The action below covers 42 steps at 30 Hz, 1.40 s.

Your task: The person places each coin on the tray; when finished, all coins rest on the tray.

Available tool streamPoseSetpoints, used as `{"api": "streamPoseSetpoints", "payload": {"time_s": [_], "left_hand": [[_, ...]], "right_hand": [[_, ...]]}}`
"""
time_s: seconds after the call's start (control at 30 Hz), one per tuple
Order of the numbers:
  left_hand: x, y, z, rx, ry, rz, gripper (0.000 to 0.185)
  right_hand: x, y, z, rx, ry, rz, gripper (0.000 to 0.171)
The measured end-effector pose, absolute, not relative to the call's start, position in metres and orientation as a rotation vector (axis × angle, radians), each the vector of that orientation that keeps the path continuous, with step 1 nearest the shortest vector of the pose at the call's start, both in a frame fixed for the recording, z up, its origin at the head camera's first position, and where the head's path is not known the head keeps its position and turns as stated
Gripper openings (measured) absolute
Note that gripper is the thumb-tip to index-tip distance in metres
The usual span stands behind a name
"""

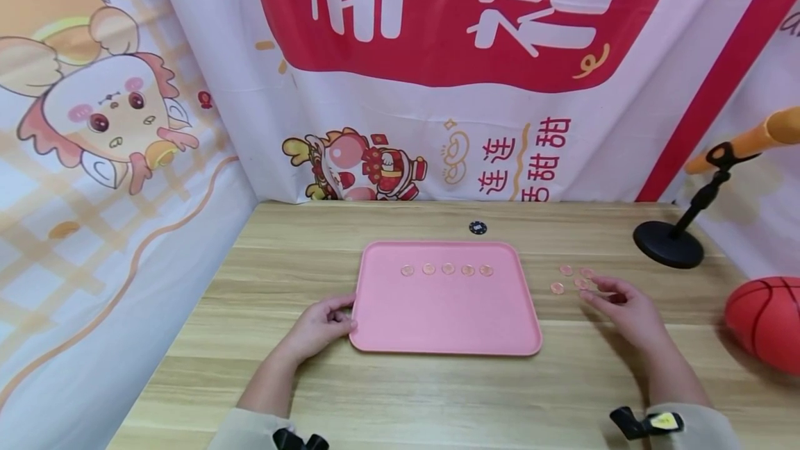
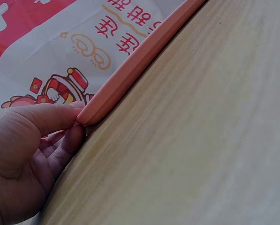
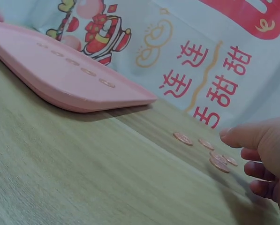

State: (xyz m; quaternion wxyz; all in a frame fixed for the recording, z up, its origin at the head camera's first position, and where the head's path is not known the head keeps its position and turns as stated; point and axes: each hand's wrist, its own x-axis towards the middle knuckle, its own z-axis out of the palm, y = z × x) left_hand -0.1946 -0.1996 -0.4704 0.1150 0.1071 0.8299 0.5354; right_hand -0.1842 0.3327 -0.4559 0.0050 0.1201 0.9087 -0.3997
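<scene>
A pink tray (image 1: 446,318) lies on the wooden table. My left hand (image 1: 321,328) pinches its left edge, thumb against the rim and fingers curled by the underside, as the left wrist view shows the tray's corner (image 2: 102,105). Across the tray's upper part runs a row of several copper-coloured coins (image 1: 448,269). Right of the tray, a loose cluster of more such coins (image 1: 557,288) lies on the table. Over this cluster hovers my right hand (image 1: 628,307), thumb and forefinger apart. In the right wrist view its thumb is just above the coins (image 3: 219,164), with nothing in its grasp.
Behind the tray lies a black poker chip (image 1: 478,228). A black stand (image 1: 669,245) with an orange tube is at the back right, and a red basketball (image 1: 769,321) sits at the right edge. Printed cloth (image 1: 387,110) hangs along the table's back.
</scene>
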Motion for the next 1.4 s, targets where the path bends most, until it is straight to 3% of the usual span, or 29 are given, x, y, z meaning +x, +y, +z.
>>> {"api": "streamPoseSetpoints", "payload": {"time_s": [0.2,0.9,1.4], "left_hand": [[-0.194,-0.199,-0.47,0.312,2.425,1.572,0.057],[-0.195,-0.2,-0.471,0.304,2.429,1.563,0.057],[-0.195,-0.2,-0.47,0.298,2.446,1.554,0.056]], "right_hand": [[-0.184,0.335,-0.46,0.361,2.835,-1.229,0.079],[-0.191,0.331,-0.468,0.268,2.953,-1.039,0.057],[-0.194,0.329,-0.467,0.325,2.926,-0.992,0.057]]}}
